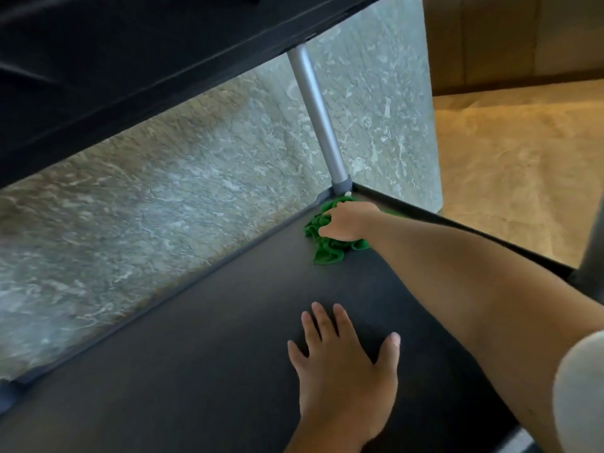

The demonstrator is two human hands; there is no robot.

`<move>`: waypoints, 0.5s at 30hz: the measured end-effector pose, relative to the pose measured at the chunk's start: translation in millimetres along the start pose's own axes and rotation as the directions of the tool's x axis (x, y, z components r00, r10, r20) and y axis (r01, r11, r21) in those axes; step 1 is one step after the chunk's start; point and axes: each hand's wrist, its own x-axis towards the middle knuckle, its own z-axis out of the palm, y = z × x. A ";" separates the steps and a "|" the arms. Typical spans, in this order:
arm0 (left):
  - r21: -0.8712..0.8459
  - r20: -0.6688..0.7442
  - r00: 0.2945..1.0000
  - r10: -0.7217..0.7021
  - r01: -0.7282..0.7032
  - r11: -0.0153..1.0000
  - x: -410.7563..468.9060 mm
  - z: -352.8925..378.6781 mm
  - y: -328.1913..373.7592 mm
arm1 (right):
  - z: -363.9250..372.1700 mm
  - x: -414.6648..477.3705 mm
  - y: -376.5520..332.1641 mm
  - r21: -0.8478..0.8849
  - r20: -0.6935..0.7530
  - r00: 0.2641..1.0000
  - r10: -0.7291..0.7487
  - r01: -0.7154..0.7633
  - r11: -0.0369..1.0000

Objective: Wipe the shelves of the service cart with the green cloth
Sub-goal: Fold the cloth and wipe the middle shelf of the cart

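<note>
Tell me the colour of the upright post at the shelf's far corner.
Silver-grey post, darker grey at its foot; head view.

cloth [328, 250]: middle covered by the right hand [348, 222]; only crumpled edges show.
right hand: fingertips sunk in the cloth, out of sight.
upper shelf [130, 60]: cut off by the top and left edges.
lower shelf [196, 354]: near side runs past the bottom edge.
near post [593, 250]: blurred, cut by the right edge.
floor [98, 223]: smeared at left.

Grey-green veined marble wall [147, 197] is seen across left and centre, partly blurred. Beige floor [523, 158] is lit warmly at right; brown panelling [490, 37] is glimpsed beyond.
</note>
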 end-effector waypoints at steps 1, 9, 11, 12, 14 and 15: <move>-0.004 -0.015 1.000 0.008 -0.008 1.000 -0.3 1.2 -0.9 | -1.9 -11.8 -0.4 -0.039 0.008 1.000 -0.014 0.014 0.999; -0.045 -0.086 0.994 0.069 -0.073 0.996 -3.3 2.9 0.4 | -11.7 -83.8 35.7 -0.113 0.041 0.997 0.065 -0.060 0.992; -0.062 -0.089 0.993 0.078 -0.084 0.995 -4.6 2.3 1.7 | -14.3 -103.0 46.9 -0.103 0.068 0.988 0.140 -0.133 0.986; -0.067 -0.095 0.992 0.080 -0.086 0.994 -4.8 2.1 2.2 | -15.5 -114.9 49.6 -0.101 0.073 0.984 0.162 -0.154 0.983; -0.066 -0.117 0.990 0.075 -0.083 0.994 -4.3 2.1 2.5 | -16.7 -140.6 52.8 -0.056 0.059 0.980 0.189 -0.186 0.981; -0.072 -0.123 0.990 0.070 -0.080 0.994 -4.4 2.1 2.0 | -15.6 -153.3 54.8 -0.021 0.052 0.976 0.210 -0.209 0.978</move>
